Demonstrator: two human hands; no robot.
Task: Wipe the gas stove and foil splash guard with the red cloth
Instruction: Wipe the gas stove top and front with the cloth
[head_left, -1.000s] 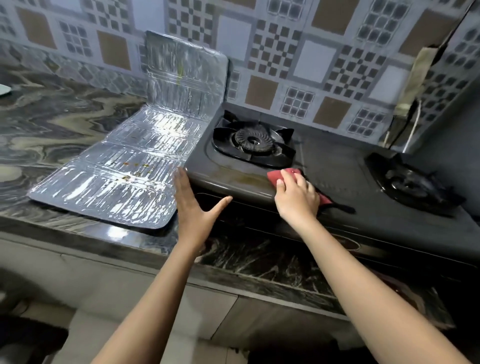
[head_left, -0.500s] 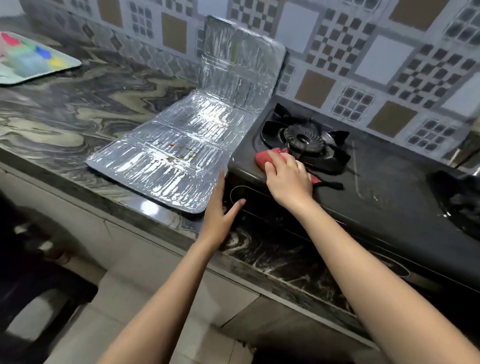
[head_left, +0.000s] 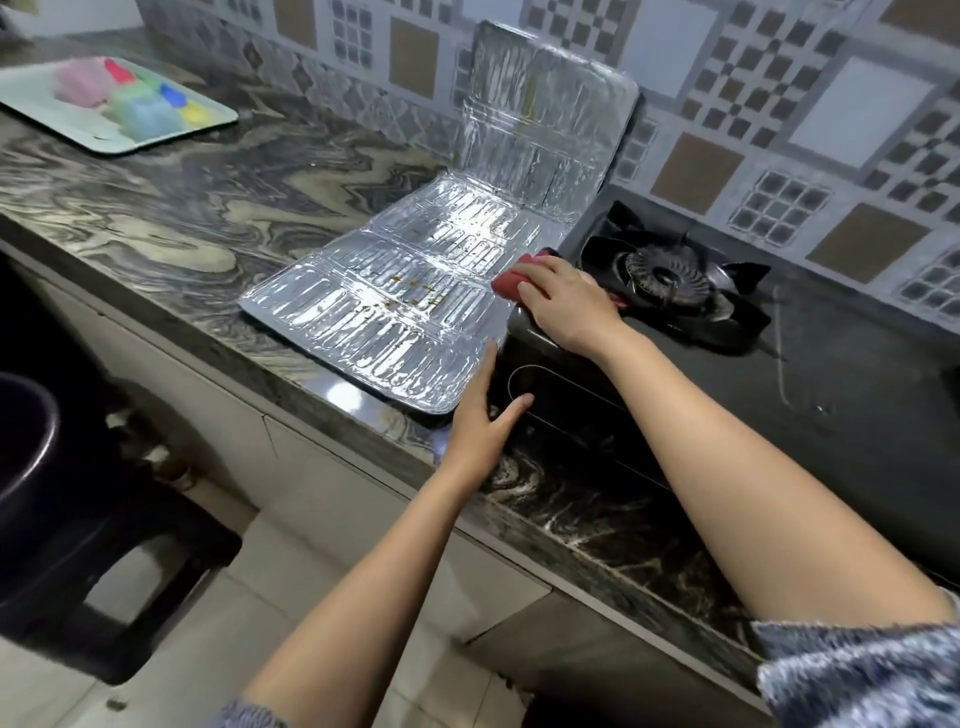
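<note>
The black gas stove (head_left: 810, 364) sits on the marble counter, its left burner (head_left: 667, 275) just past my right hand. My right hand (head_left: 563, 301) presses the red cloth (head_left: 511, 280) flat on the stove's left edge, where it meets the foil. The silver foil splash guard (head_left: 395, 312) lies mostly flat on the counter left of the stove, its far panel (head_left: 545, 130) propped up against the tiled wall; small brown spots mark its middle. My left hand (head_left: 483, 415) rests open, fingers straight, against the stove's front left corner beside the foil's near edge.
A pale tray (head_left: 47, 124) with coloured sponges sits at the counter's far left. The marble counter (head_left: 208, 208) runs left of the foil. A dark stool (head_left: 104, 571) and a dark pot stand on the floor at lower left. The patterned tile wall (head_left: 779, 130) backs the stove.
My right hand has slid the red cloth leftward along the stove top, from near the front middle to its left edge by the foil. The view has swung left. My left hand stays at the corner.
</note>
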